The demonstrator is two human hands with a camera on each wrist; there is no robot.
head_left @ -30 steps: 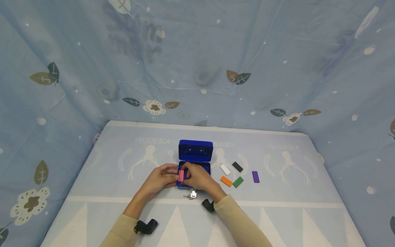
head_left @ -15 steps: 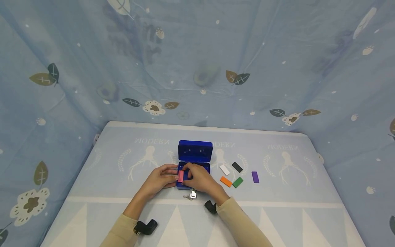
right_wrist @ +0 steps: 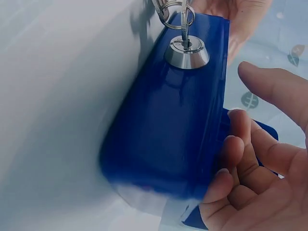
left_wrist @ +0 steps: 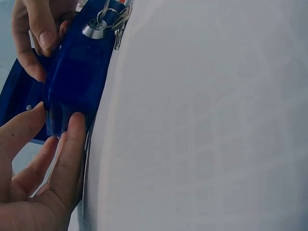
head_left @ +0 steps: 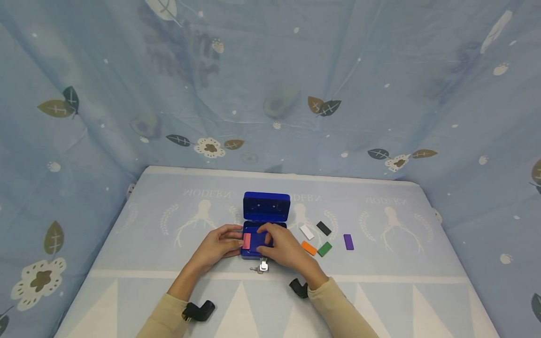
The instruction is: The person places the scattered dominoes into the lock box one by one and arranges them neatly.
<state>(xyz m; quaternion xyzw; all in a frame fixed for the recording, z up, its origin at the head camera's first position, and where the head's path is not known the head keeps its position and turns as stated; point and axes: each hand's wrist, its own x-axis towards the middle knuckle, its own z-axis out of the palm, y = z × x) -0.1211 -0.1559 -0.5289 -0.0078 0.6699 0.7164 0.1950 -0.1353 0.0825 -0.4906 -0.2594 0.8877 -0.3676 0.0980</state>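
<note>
A small blue metal cash box [head_left: 251,254] stands on the table with its lid [head_left: 266,213] raised at the back. Inside, against its left end, lies a pink rectangular block [head_left: 247,241]. My left hand [head_left: 217,245] rests at the left end, its fairly straight fingers [left_wrist: 72,149] touching the end wall and the top rim. Over the right half of the box is my right hand [head_left: 285,246], thumb apart from the bent fingers, with nothing between them. Keys on a ring [head_left: 263,266] hang from the lock [right_wrist: 186,53] in the front wall.
Right of the box lie several similar blocks: white [head_left: 306,232], black [head_left: 323,228], orange [head_left: 309,248], green [head_left: 324,249] and, farther right, purple [head_left: 348,241]. A patterned cloth covers the table [head_left: 401,263], and blue printed curtains [head_left: 253,84] enclose it.
My right hand has let go of the pink block and moved right, its thumb and fingers now clear of it. The block stays at the box's left end. My left hand has not moved.
</note>
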